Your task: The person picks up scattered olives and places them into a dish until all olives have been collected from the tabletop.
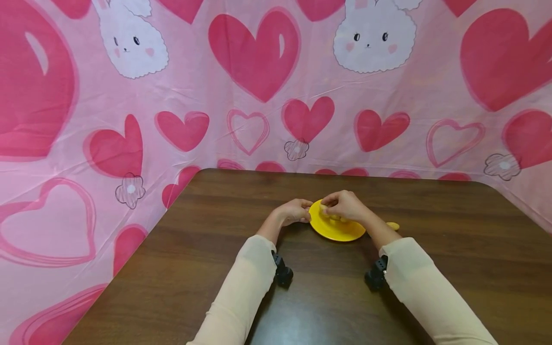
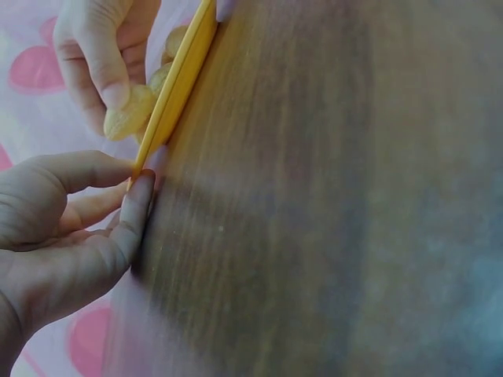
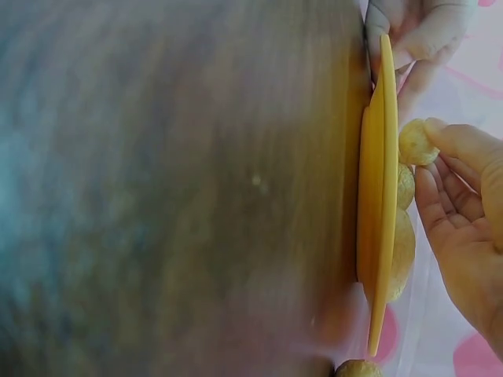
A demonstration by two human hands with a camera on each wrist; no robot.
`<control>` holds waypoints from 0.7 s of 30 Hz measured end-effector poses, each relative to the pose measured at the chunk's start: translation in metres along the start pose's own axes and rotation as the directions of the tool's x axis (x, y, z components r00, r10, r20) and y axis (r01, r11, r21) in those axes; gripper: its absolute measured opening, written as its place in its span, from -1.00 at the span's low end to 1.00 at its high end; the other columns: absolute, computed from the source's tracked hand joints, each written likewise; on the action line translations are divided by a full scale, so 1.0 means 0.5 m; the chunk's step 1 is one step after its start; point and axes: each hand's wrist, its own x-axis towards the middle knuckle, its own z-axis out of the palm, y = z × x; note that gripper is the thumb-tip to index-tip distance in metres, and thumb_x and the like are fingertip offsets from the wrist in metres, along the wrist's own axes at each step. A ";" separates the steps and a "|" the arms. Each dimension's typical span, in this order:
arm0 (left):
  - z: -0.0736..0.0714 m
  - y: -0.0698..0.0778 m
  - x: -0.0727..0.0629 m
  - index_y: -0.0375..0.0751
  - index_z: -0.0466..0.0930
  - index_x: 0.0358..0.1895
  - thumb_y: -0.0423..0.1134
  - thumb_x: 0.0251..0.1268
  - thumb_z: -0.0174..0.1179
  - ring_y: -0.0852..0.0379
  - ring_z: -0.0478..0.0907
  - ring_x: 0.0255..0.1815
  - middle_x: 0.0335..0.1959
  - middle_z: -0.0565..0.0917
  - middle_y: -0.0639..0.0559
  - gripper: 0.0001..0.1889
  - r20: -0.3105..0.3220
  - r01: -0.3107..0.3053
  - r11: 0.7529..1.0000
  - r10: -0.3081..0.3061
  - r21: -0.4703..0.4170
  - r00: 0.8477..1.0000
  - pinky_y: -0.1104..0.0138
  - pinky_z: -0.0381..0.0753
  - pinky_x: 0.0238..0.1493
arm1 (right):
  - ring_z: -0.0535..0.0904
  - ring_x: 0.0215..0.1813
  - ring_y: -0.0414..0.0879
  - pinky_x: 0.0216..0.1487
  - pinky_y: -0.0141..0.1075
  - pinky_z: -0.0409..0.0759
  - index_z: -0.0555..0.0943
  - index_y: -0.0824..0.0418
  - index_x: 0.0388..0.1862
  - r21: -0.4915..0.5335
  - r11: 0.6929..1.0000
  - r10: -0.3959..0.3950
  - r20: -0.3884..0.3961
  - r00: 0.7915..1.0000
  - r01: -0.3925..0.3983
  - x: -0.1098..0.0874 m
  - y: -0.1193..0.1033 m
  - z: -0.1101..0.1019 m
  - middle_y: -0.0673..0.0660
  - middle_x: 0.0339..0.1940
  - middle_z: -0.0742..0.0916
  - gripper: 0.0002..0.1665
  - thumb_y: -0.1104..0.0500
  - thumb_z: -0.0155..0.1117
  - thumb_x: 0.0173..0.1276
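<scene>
A round yellow plate (image 1: 340,234) lies on the brown table, bearing several small, lumpy, potato-like yellow pieces (image 3: 402,251). At its left rim, my left hand (image 1: 295,211) pinches the edge, with finger and thumb on opposite sides in the left wrist view. Over the plate, my right hand (image 1: 347,206) holds one potato-like yellow piece (image 2: 130,114) between thumb and fingers. That piece is by the plate's left part, close to the others. In the head view the right hand hides much of what lies on the plate.
Another potato-like yellow piece (image 1: 393,225) lies on the table (image 1: 453,258) right of the plate, past the right wrist. A pink cloth (image 1: 258,129) with hearts and rabbits hangs behind the table. Black wrist cameras (image 1: 282,272) sit under both sleeves.
</scene>
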 end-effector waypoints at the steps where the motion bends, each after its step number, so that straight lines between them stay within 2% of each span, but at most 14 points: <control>1: 0.000 0.000 0.000 -0.40 0.16 0.34 -0.63 0.09 0.06 0.08 0.46 -0.10 0.22 0.37 -0.18 -0.34 0.001 -0.002 1.000 0.002 0.000 1.000 0.27 0.51 0.03 | 0.51 -0.30 -0.03 -0.25 -0.33 0.59 0.61 0.34 -0.04 -0.006 1.000 -0.001 0.003 1.000 0.001 0.001 0.000 0.001 0.20 -0.15 0.68 -0.63 0.22 0.34 0.17; 9: -0.001 -0.001 -0.002 -0.40 0.14 0.34 -0.63 0.09 0.06 0.08 0.46 -0.13 0.20 0.38 -0.19 -0.33 0.007 -0.005 1.000 0.005 -0.006 1.000 0.28 0.52 0.01 | 0.51 -0.24 0.00 -0.11 -0.26 0.59 0.63 0.28 -0.05 -0.042 0.999 0.034 0.037 0.999 -0.032 0.008 -0.006 0.008 0.17 -0.16 0.67 -0.65 0.22 0.34 0.16; 21: -0.001 0.000 -0.004 -0.40 0.16 0.34 -0.63 0.07 0.06 0.08 0.46 -0.20 0.14 0.42 -0.16 -0.34 0.011 -0.008 1.000 0.008 0.002 1.000 0.30 0.53 -0.01 | 0.52 -0.21 -0.01 -0.04 -0.20 0.57 0.65 0.30 -0.07 -0.145 0.989 -0.028 0.060 0.998 0.037 0.007 -0.015 0.011 0.17 -0.17 0.67 -0.68 0.25 0.33 0.17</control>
